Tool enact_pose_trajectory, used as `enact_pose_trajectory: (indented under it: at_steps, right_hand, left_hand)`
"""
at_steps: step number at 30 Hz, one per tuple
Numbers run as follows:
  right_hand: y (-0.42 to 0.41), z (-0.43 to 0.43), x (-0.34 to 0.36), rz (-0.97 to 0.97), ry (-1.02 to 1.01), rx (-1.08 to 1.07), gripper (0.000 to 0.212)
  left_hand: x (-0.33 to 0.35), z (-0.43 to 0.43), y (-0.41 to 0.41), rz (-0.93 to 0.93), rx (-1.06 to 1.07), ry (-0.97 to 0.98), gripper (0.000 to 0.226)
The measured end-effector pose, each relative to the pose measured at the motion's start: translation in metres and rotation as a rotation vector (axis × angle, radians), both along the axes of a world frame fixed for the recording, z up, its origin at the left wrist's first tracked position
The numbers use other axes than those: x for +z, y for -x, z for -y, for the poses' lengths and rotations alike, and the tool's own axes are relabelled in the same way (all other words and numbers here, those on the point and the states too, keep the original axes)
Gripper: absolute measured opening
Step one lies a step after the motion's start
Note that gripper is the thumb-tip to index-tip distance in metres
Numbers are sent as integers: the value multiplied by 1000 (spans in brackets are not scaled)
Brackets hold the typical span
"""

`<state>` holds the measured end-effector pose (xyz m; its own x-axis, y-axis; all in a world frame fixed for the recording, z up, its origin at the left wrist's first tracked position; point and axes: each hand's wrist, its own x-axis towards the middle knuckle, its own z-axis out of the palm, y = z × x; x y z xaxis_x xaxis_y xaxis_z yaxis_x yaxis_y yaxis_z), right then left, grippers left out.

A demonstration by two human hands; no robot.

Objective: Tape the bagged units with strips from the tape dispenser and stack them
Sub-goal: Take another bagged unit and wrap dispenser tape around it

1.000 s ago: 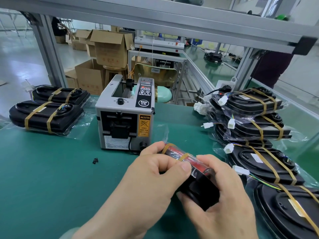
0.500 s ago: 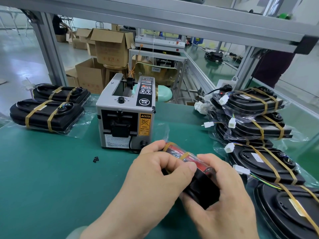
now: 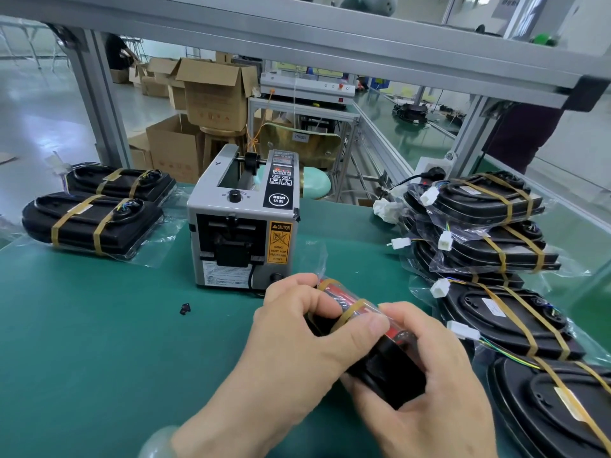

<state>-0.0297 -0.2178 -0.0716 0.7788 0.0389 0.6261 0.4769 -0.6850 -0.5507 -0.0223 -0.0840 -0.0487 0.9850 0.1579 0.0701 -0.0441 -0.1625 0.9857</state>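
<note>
Both hands hold one bagged unit (image 3: 383, 355), black with a red strip, stood on edge in front of the tape dispenser (image 3: 244, 226). My left hand (image 3: 297, 345) grips its near side, thumb pressing a tan tape strip (image 3: 347, 317) onto the bag. My right hand (image 3: 420, 375) curls round the unit's right end. Two taped units (image 3: 96, 223) lie at the far left. A stack of taped units (image 3: 486, 233) rises at the right, with more taped units (image 3: 509, 322) in front of it.
A small black bit (image 3: 185, 308) lies on the green mat (image 3: 82, 342) left of my hands. An aluminium frame post (image 3: 99, 107) and crossbeam stand behind the bench. Cardboard boxes (image 3: 211, 94) sit beyond. White connectors (image 3: 439, 287) stick out from the right stack.
My left thumb has slid a little rightward along the tape on the unit. The unit and both hands stay in nearly the same place.
</note>
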Motion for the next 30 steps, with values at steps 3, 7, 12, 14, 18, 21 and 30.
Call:
enact_pose_trajectory:
  at_steps: [3, 7, 12, 14, 18, 21, 30]
  right_hand:
    - [3, -1, 6, 1, -8, 3, 75]
    - [7, 2, 15, -84, -65, 45, 81]
    - [8, 5, 24, -226, -187, 110, 77]
    - [9, 5, 27, -285, -277, 187, 74]
    - [4, 13, 36, -490, -555, 492, 69]
    - [-5, 25, 37, -615, -758, 628, 71]
    - [-22, 20, 29, -702, -1043, 654, 65]
  left_hand:
    - [-1, -4, -3, -2, 15, -24, 40]
    - [1, -8, -8, 18, 18, 36, 40]
    - [6, -9, 0, 87, 97, -211, 54]
    - [11, -10, 7, 154, 83, -356, 69]
    - [27, -40, 0, 363, 139, -371, 57]
    - [34, -81, -15, 173, 86, -126, 68]
    - [21, -104, -16, 531, 194, -475, 14]
